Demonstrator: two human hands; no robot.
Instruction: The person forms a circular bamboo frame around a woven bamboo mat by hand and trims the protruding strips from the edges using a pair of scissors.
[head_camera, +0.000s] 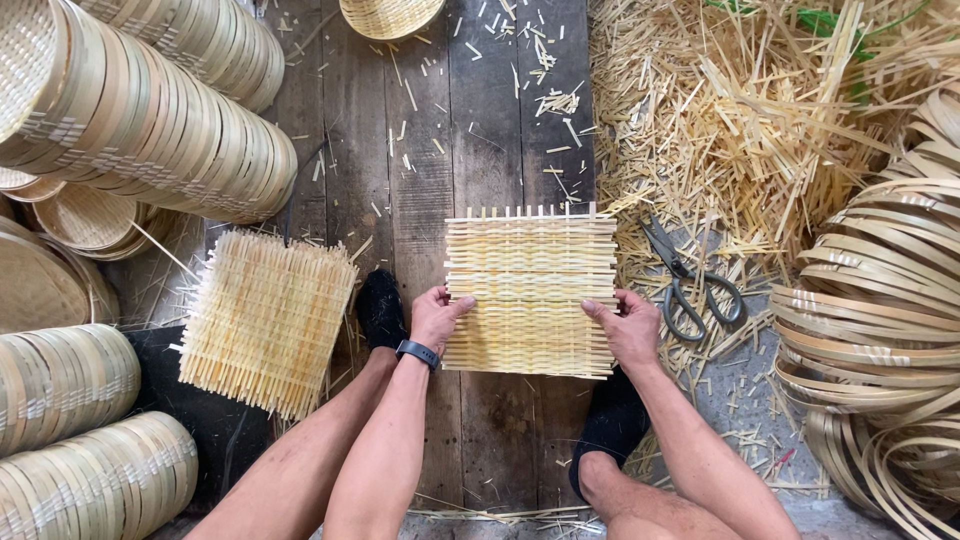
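- At the centre of the dark plank floor lies a square woven bamboo mat, flat, with loose strip ends standing out along its 12 o'clock edge.
- Left hand rests at the mat's 9 o'clock edge, fingers curled onto the weave; a dark wristband sits on that wrist.
- Right hand rests at the 3 o'clock edge, thumb laid on the mat. Hands are apart, one per side; whether they clamp or merely press cannot be told.
- Judgement on handling: the mat looks light, thin and springy, stiff along the strips yet liable to flex and loosen at the unbound edges. Holding it by two opposite edges with flat palms appears soundest; strip ends may splinter or slide out.
- Scissors lie at 3 o'clock, just beside the mat, on straw offcuts.
- Second woven square lies at 9 o'clock, apart.
- Stacked bamboo hoops at 10 o'clock; coiled bamboo strips at 3 o'clock.
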